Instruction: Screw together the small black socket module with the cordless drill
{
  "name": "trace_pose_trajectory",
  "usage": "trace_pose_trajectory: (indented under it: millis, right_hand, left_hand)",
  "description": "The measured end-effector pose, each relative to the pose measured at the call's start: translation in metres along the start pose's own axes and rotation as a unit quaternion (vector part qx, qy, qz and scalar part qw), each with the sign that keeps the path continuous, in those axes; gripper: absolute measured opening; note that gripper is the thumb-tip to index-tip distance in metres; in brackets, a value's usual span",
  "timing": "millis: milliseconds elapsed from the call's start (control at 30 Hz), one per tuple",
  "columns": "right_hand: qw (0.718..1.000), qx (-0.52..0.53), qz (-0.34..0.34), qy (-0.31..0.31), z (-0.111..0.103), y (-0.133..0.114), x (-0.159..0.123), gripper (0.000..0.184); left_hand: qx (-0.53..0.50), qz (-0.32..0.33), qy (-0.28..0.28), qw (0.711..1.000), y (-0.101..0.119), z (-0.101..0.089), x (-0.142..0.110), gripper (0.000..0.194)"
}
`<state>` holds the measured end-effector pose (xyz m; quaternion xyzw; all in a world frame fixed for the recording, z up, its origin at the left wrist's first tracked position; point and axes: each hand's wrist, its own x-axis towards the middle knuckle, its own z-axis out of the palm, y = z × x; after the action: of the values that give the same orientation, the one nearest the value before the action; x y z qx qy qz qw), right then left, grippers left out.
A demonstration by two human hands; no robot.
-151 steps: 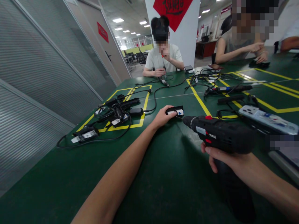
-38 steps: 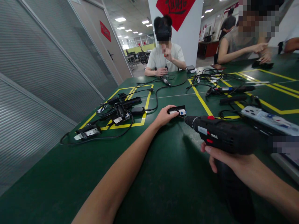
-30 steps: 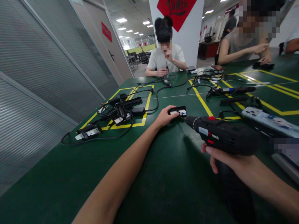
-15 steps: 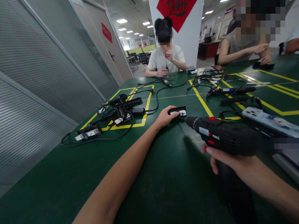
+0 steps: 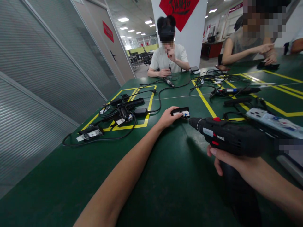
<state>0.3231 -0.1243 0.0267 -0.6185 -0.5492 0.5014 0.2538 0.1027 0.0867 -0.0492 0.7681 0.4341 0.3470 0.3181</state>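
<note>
My right hand (image 5: 234,159) is wrapped round the grip of a black cordless drill (image 5: 227,135) with red details. The drill's chuck points left, and its thin bit reaches to the near right side of a small black case (image 5: 180,112) with a white panel and a blue part. Whether the bit touches a screw there is too small to tell. My left hand (image 5: 168,118) holds the left end of this case against the green table (image 5: 165,176), fingers closed on it.
Black devices and cables (image 5: 123,113) lie on the left within yellow tape lines. More cables (image 5: 213,77), a pen-like tool (image 5: 236,91) and a blue-white patterned case (image 5: 274,119) lie to the right. Two people (image 5: 169,60) sit across the table, one holding a corded tool (image 5: 169,82).
Almost nothing differs. The drill sits very slightly further right in view, while my left hand and the small case stay about where they were.
</note>
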Motion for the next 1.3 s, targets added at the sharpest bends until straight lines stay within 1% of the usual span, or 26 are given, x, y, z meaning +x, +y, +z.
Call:
trace_pose_trajectory:
  millis: [100,200,367,533,633,767,867,1133,1300]
  right_hand:
    - [1.0,-0.024,0.006,0.0,0.0,-0.001,-0.001,0.047]
    - [1.0,0.011,0.008,0.005,0.002,-0.003,-0.001,0.038]
    - [0.999,0.043,-0.015,-0.002,0.003,0.004,0.003,0.04]
    - [0.997,0.072,-0.026,-0.005,0.002,0.01,0.003,0.034]
    - [0.997,0.07,-0.028,-0.009,0.002,0.007,0.001,0.034]
    - [0.999,0.041,-0.011,-0.003,0.003,0.002,0.0,0.039]
    - [1.0,0.024,0.004,0.003,0.002,0.001,0.0,0.04]
    - [1.0,0.02,-0.001,0.008,0.002,-0.002,-0.002,0.035]
    - [1.0,0.019,0.01,0.006,0.001,-0.003,-0.001,0.039]
  left_hand:
    - [-0.006,-0.004,0.0,1.0,-0.002,0.0,0.001,0.051]
    - [-0.006,0.0,-0.001,1.0,-0.002,-0.001,0.001,0.052]
    - [-0.006,-0.009,-0.003,1.0,0.0,-0.002,0.001,0.052]
    - [-0.002,-0.005,0.001,1.0,-0.001,-0.001,0.0,0.052]
    - [-0.003,-0.001,0.002,1.0,-0.003,0.0,0.0,0.052]
    - [-0.015,-0.006,-0.005,1.0,-0.003,0.0,0.001,0.051]
    - [-0.013,-0.007,-0.008,1.0,-0.003,-0.001,0.001,0.051]
    - [0.007,0.015,-0.001,1.0,-0.003,-0.002,0.001,0.047]
    - [0.02,0.01,0.0,1.0,0.0,-0.002,0.0,0.048]
